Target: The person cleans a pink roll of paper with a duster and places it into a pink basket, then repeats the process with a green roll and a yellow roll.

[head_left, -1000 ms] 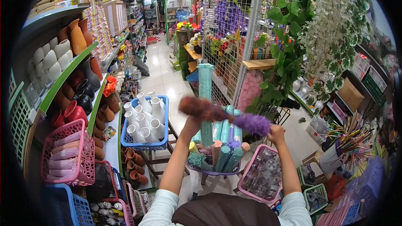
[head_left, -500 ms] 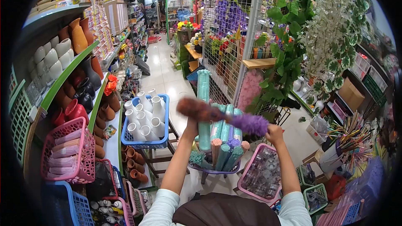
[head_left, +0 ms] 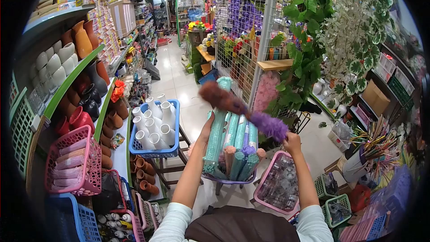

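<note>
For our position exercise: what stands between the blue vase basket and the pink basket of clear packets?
Head view: a purple basket of teal rolls, the left hand gripping one.

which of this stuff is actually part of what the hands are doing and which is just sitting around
In hand:
- left hand gripping the tall teal roll
- right hand holding the brown and purple duster
- purple basket of rolls below them

Lying about:
- blue basket of white vases
- pink floor basket
- clay pots on the shelf
</note>
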Demonstrator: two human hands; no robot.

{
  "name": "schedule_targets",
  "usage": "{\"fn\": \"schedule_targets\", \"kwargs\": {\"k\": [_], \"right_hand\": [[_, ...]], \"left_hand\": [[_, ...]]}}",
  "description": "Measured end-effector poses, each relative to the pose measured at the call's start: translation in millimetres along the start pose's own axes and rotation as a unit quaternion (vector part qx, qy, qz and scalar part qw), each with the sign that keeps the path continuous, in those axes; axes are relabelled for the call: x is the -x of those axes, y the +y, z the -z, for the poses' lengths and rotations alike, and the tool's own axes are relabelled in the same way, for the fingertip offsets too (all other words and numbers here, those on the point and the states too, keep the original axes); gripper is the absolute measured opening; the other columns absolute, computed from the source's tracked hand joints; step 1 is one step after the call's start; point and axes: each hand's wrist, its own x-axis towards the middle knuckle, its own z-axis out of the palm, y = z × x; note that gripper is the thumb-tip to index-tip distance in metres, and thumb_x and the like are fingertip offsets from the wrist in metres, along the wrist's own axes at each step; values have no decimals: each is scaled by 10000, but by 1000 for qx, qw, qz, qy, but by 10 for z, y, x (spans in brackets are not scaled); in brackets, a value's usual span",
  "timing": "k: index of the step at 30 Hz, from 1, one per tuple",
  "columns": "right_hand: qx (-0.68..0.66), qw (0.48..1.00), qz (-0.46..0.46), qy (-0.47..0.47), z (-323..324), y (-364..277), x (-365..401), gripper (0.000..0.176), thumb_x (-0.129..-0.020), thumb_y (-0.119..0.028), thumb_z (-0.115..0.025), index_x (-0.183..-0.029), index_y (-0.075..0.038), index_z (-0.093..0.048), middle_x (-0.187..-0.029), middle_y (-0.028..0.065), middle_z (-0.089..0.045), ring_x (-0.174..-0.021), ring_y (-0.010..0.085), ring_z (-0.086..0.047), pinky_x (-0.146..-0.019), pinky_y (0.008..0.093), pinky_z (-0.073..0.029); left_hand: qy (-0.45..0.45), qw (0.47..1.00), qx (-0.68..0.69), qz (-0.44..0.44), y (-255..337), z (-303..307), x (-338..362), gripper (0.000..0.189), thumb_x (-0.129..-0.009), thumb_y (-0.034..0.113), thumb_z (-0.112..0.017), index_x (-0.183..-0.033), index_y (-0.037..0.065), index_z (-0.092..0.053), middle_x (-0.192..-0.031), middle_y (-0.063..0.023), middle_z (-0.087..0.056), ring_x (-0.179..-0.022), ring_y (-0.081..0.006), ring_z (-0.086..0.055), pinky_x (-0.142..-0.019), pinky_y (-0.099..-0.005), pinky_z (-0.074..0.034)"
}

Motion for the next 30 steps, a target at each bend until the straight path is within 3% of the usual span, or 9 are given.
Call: {"fn": "schedule_targets", "kwargs": {"k": [3, 4, 6, 8, 11, 15, 17, 25, 30], "right_hand": [[-49, 992, 83, -83, 55, 26, 229, 192, -666, -203, -573, -657, -15, -533, -640, 186, -545, -613, 375, -551, -552, 439, -430], [-47, 990, 95, -94, -13, 87, 294, 188, -632, -206, -559, -644, -21, -528, -637, 179, -543, -606, 374, -547, -549, 436, -430], [-32, 995, 54, -74, -83, 119, 357, 178, -632, -196, -559, -652, -22, -532, -631, 181, -536, -613, 376, -548, -557, 434, -435], [-30, 998, 15, -48, -152, 108, 353, 175, -670, -175, -560, -740, -15, -564, -657, 205, -549, -655, 394, -558, -586, 443, -444], [-20, 988, -152, -33, -317, -41, 241, 225, -724, -208, -561, -832, -12, -587, -759, 207, -608, -714, 406, -585, -627, 490, -450], [-32, 977, -209, -40, -553, -385, 171, 271, -785, -186, -549, -966, 16, -537, -765, 262, -592, -743, 441, -572, -651, 489, -442], [-15, 965, -235, -114, -426, -807, 88, 286, -806, -194, -539, -982, 30, -511, -777, 285, -597, -762, 457, -577, -683, 502, -452], [58, 942, -217, -251, -790, -1220, 124, 297, -797, -181, -594, -932, 62, -488, -814, 276, -619, -790, 427, -616, -705, 496, -487], [82, 936, -214, -265, -837, -1222, 113, 295, -779, -171, -601, -942, 55, -505, -879, 273, -611, -820, 423, -614, -709, 478, -497]], "left_hand": [[-38, 998, 49, 20, 76, 158, 56, 468, -927, 486, -421, -1125, 90, -573, -899, -51, -636, -714, -146, -603, -651, -281, -513], [29, 999, -11, -41, 88, 33, 111, 450, -931, 468, -418, -1149, 97, -552, -921, -50, -636, -763, -155, -610, -679, -301, -520], [22, 983, -125, -131, -55, 98, 135, 470, -935, 475, -396, -1176, 96, -531, -937, -43, -628, -770, -151, -608, -688, -301, -519], [38, 995, -79, -38, -58, 176, 79, 518, -939, 505, -342, -1211, 95, -503, -983, -25, -604, -771, -143, -597, -691, -299, -517], [-4, 1000, -7, -30, -108, 173, 68, 540, -916, 533, -384, -1196, 86, -500, -980, -49, -585, -771, -145, -594, -624, -300, -534], [24, 999, -24, -22, -213, 297, 7, 527, -888, 504, -482, -1182, 67, -498, -953, -54, -581, -764, -137, -595, -593, -283, -533], [35, 997, -60, -27, -235, 328, 14, 514, -879, 480, -521, -1171, 58, -498, -941, -51, -581, -758, -135, -595, -582, -280, -532], [53, 995, -82, -6, -275, 59, 125, 395, -878, 410, -558, -1044, 53, -533, -824, -59, -587, -674, -136, -592, -569, -265, -527], [45, 993, -111, -2, -257, -98, 175, 392, -881, 420, -543, -1034, 60, -530, -798, -56, -580, -650, -131, -585, -563, -265, -526]]}}
